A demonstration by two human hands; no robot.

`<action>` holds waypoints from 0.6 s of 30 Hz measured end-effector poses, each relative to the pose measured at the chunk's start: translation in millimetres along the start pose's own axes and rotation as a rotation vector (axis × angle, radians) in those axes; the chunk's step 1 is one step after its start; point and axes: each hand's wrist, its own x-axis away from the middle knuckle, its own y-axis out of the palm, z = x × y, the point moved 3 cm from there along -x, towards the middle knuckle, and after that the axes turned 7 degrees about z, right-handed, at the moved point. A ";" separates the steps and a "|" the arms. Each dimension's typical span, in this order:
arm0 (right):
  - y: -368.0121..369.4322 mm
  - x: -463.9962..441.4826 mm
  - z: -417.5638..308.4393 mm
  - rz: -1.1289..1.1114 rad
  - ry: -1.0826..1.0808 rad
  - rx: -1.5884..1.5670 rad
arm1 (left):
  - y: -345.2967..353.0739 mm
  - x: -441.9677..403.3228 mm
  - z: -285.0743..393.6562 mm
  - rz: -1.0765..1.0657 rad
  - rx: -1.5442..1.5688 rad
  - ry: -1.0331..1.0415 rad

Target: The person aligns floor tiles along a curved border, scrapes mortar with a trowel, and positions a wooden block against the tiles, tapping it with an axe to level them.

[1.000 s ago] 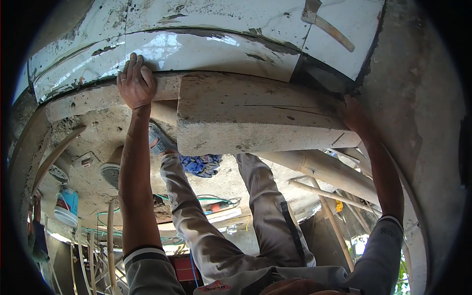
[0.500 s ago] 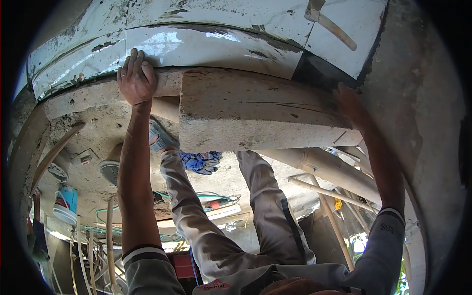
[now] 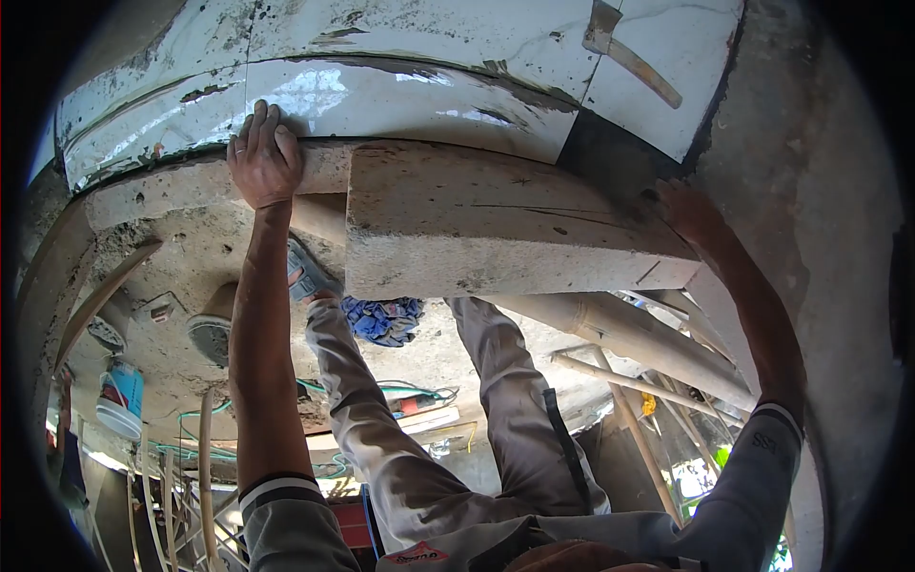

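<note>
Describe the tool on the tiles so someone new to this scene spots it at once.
Start at the white tiles across the top of the view and follow them right. Past the dark patch beyond the right hand lies the tool. Its broad head and slim brown handle, slanting down to the right, set it apart from the pale, flat tiles around it.

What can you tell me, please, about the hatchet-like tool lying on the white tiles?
The hatchet-like tool has a dull grey head, apparently metal, and a plain, slightly curved handle of what looks like brownish wood. It lies on the white tiles, the head over a seam and the handle slanting down to the right in the view. Both the left hand and the right hand are apart from it. Finer marks are too small to make out.
</note>
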 end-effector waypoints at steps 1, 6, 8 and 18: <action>9.3 15.4 13.1 0.023 -0.010 0.007 | 0.6 1.3 0.6 -0.004 0.003 -0.004; 10.2 42.3 24.8 -0.019 0.173 -0.039 | -2.2 -1.3 1.2 -0.016 0.015 -0.025; -7.1 30.9 -1.9 0.001 0.242 -0.117 | -0.8 0.7 1.1 -0.010 0.031 -0.017; 25.7 40.8 44.1 -0.201 0.236 0.030 | -4.5 -0.9 0.3 0.064 0.030 -0.017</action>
